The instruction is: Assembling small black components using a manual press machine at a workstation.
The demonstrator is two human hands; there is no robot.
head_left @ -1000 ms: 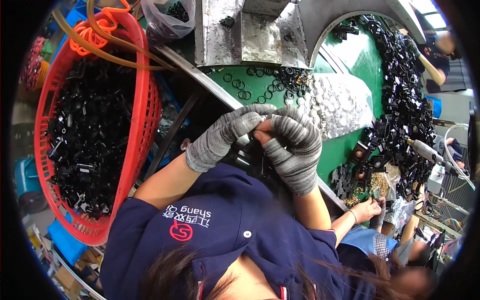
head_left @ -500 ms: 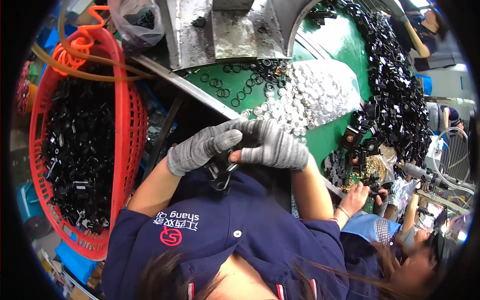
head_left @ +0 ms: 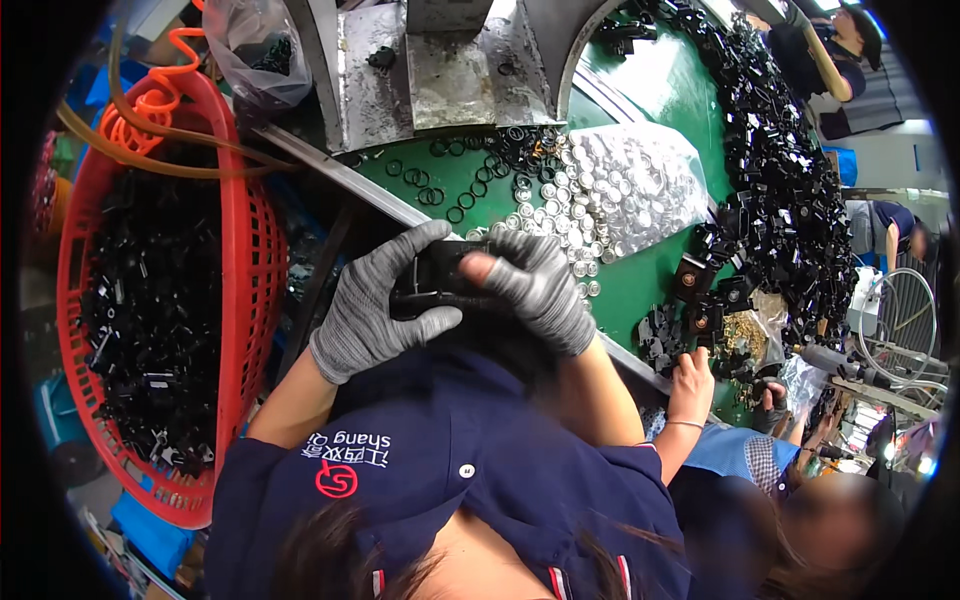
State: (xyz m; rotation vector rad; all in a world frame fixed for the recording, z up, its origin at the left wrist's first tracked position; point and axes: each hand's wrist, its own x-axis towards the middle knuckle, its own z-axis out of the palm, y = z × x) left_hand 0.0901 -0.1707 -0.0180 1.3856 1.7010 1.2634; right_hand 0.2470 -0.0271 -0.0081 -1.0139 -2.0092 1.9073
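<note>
Both my hands wear grey knit gloves and meet over one small black plastic part (head_left: 445, 275) just in front of my chest. My left hand (head_left: 375, 305) grips its left side, thumb underneath. My right hand (head_left: 535, 285) clasps the right side, with a bare fingertip showing through the glove on top of the part. Beyond the hands lies a green worktable (head_left: 640, 290) with a heap of small silver caps (head_left: 620, 185) and several black rubber rings (head_left: 440, 185).
A red plastic basket (head_left: 245, 300) full of black parts stands at my left. A metal machine housing (head_left: 440, 60) rises at the back. Black parts (head_left: 780, 180) pile along the table's right. A person's hand (head_left: 695, 375) works at my right; another person stands far right.
My hands have come nearer to my chest and turned the black part so that its flat face shows. The view has shifted slightly toward the table.
</note>
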